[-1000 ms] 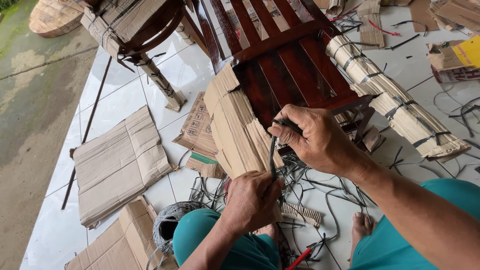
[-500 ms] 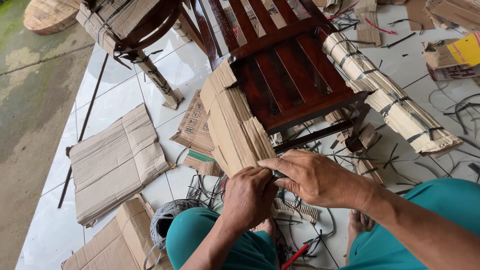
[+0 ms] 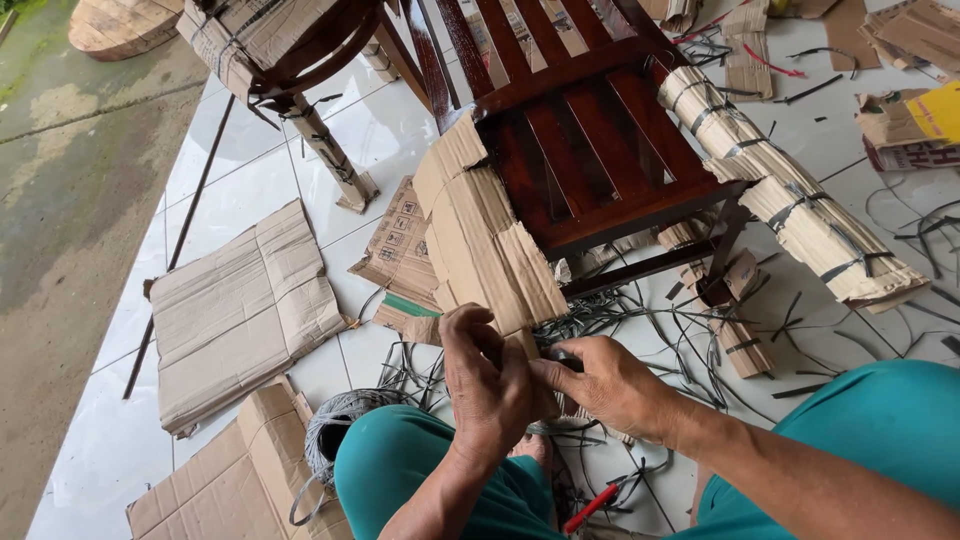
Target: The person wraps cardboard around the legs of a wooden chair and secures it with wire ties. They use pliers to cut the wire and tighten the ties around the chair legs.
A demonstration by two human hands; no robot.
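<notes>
1. Hands meet at the near lower end of the cardboard wrap (image 3: 480, 240), which covers one arm of a dark wooden chair (image 3: 590, 150) lying on a white tiled floor (image 3: 230, 160).
2. Left hand (image 3: 487, 380): fingers curled tight, knuckles up, pressed against the end of the wrap. Something is likely pinched under them, but the fingers hide it, so what they hold cannot be told.
3. Right hand (image 3: 610, 385): thumb and forefinger pinched narrow on a dark plastic strap (image 3: 562, 352), right at the fingertips of the left hand. The other fingers are folded under.
4. Just beyond the fingers of both hands, the wrap runs up and away toward the chair seat.
5. Right of the right fingers: a tangle of cut dark strap offcuts (image 3: 700, 340) on the tiles, then a second chair arm wrapped in strapped cardboard (image 3: 800, 210).
6. Left of the left fingers: a flat cardboard sheet (image 3: 240, 310), well apart.
7. Below the left wrist: a coil of grey twine (image 3: 335, 430), beside a knee in teal trousers (image 3: 400, 470).
8. Below the right fingers: a red-handled tool (image 3: 590, 508), partly hidden.
</notes>
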